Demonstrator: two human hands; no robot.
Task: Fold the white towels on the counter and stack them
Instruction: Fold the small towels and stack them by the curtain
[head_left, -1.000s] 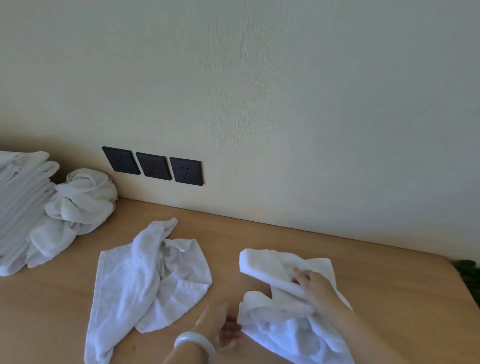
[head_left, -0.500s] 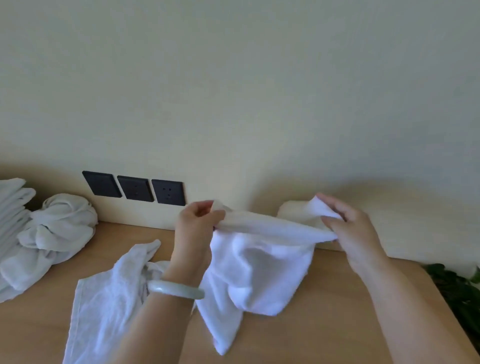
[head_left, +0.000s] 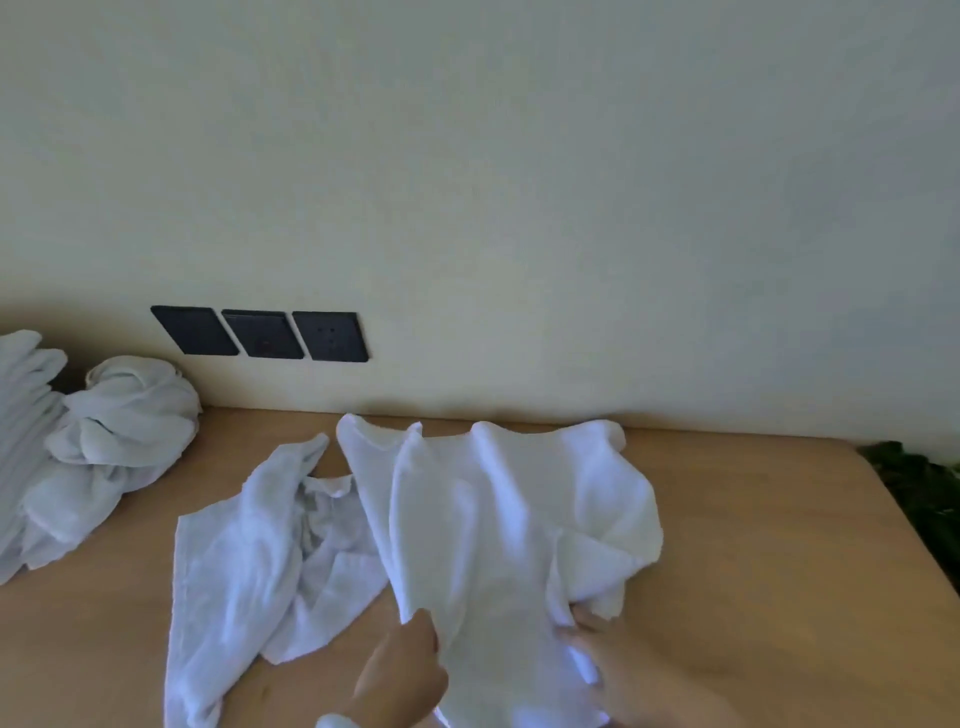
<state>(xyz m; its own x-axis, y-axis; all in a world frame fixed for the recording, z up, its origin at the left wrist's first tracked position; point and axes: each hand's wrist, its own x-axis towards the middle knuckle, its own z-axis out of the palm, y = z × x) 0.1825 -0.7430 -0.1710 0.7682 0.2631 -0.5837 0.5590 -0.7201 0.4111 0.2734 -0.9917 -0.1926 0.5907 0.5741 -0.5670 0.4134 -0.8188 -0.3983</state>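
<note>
White terry towel (head_left: 493, 519) rumpled on wood counter (head_left: 753, 519); left hand (head_left: 402, 670), right hand (head_left: 628, 670) pinch near edge.

Three dark wall plates (head_left: 260, 333) on the cream wall (head_left: 519, 182) — green foliage (head_left: 919, 488) at right.

On the tabletop (head_left: 769, 561) we see one towel (head_left: 498, 519) lying partly over a second towel (head_left: 249, 561) at its left; a bundle (head_left: 124, 441) lies farther left.
</note>
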